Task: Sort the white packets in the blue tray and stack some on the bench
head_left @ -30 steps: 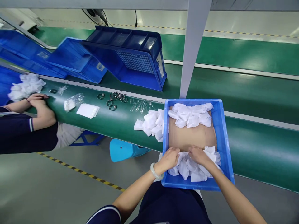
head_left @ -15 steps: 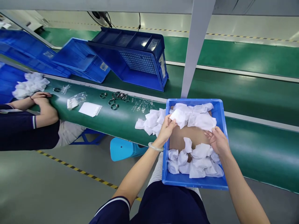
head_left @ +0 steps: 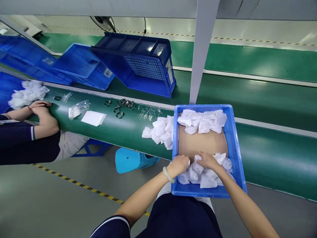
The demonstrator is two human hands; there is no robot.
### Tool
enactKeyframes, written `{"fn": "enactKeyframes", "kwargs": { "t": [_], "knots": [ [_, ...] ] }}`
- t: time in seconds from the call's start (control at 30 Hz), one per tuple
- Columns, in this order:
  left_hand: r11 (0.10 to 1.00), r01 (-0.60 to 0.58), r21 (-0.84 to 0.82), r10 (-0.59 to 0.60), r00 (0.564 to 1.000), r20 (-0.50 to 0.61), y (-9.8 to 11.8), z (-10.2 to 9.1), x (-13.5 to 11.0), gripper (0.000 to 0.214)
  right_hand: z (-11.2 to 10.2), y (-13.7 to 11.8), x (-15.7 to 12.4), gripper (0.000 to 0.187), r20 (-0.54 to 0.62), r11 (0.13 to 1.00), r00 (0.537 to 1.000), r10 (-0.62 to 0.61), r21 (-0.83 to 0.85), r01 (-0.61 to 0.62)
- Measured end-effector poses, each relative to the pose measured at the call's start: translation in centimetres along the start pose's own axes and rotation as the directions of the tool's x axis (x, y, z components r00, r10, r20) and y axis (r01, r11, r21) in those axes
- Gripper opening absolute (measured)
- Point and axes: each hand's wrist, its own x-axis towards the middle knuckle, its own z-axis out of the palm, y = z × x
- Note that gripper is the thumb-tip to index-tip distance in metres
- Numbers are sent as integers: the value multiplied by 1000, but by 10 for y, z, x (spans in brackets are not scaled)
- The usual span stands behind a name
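A blue tray (head_left: 237, 148) lined with brown cardboard (head_left: 201, 142) rests in front of me at the belt's edge. Small crumpled white paper packets (head_left: 203, 120) form a row along its far side. More white packets (head_left: 209, 179) are bunched along its near side. At the near row's left end, my left hand (head_left: 180, 164), with a pale bangle on its wrist, is closed on a white packet, mostly hidden by the fingers. My right hand (head_left: 209, 161) reaches into the same row, its fingers bent around another white packet.
Left of the tray lie a pile of white packets (head_left: 162, 129), clear plastic bits (head_left: 150, 112), metal ring clamps (head_left: 125, 103) and white sheets (head_left: 93, 118) on the green belt (head_left: 123, 127). Blue crates (head_left: 146, 71) stand behind. A co-worker's arms (head_left: 43, 114) rest far left; a blue stool (head_left: 127, 161) stands below.
Both hands have moved from the far row of packets toward me, down to the near row. The far packets now lie flatter, free of my hands. The view has shifted slightly.
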Motion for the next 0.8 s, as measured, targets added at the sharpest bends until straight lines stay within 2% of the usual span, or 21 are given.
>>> {"fn": "enactKeyframes", "kwargs": {
  "t": [0.1, 0.2, 0.27, 0.33, 0.4, 0.43, 0.47, 0.53, 0.57, 0.63, 0.7, 0.73, 0.8],
  "knots": [
    [996, -28, -79, 23, 998, -62, -10, -31, 3, 17, -16, 15, -5, 13, -47, 989, 997, -61, 128, 67],
    [977, -68, -201, 37, 988, -151, -17, -66, 20, 12, -39, 16, -1, 24, -158, 950, 983, -90, 281, 133],
    [952, -109, -287, 37, 969, -244, -19, -85, 33, 21, -56, 12, 6, 36, -246, 906, 965, -93, 380, 184],
    [892, -153, -425, -24, 924, -382, -17, -92, 41, 35, -69, 10, 12, 45, -328, 869, 941, -80, 440, 227],
    [833, -149, -533, -138, 876, -461, -13, -81, 41, 50, -74, 12, 13, 51, -340, 865, 938, -71, 447, 227],
    [829, -127, -545, -163, 877, -452, -10, -68, 36, 60, -71, 15, 10, 52, -312, 877, 947, -74, 433, 211],
    [849, -88, -521, -154, 902, -403, -6, -51, 30, 70, -67, 18, 6, 54, -265, 894, 961, -84, 406, 190],
    [921, -33, -388, -54, 976, -209, 0, -12, 15, 83, -51, 25, -5, 64, -146, 933, 982, -118, 324, 160],
    [939, -21, -343, -17, 994, -107, 3, 8, 7, 86, -43, 29, -12, 68, -87, 949, 987, -136, 274, 155],
    [950, -9, -313, 7, 1000, -8, 6, 37, -3, 76, -29, 33, -23, 61, 15, 971, 986, -167, 177, 161],
    [942, -9, -334, 5, 1000, -13, 5, 46, -6, 59, -23, 35, -29, 39, 73, 979, 981, -179, 114, 170],
    [935, -13, -353, 3, 1000, -28, 3, 43, -3, 50, -25, 34, -29, 29, 84, 980, 980, -181, 98, 172],
    [918, -23, -395, -2, 998, -60, -5, 25, 7, 38, -35, 32, -26, 18, 86, 980, 979, -185, 94, 177]
  ]
}}
